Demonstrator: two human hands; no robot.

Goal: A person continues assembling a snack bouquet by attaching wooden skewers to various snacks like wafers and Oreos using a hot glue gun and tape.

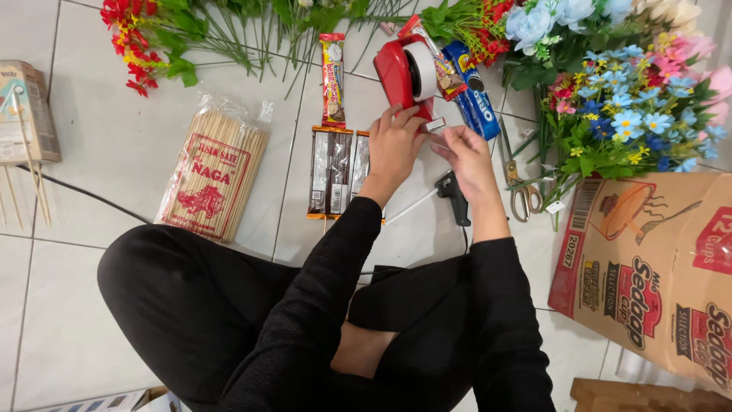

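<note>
My left hand (394, 145) steadies the red plastic tape dispenser (404, 72) on the white floor tiles (107, 145); my right hand (465, 156) pinches a drawn clear tape strip (436, 126), not yet torn, brown wrapped snack bars (330, 172) lying untaped beside

1. The place looks like a home floor used as a craft spot: the person sits cross-legged on pale floor tiles (114, 137).
2. Artificial flowers (618, 99) lie heaped along the top edge.
3. A bag of bamboo skewers (213, 175), a red tape dispenser (408, 69), a glue gun (455, 198) and scissors (522, 191) lie loose.
4. A printed cardboard box (648, 275) rests at the right.
</note>
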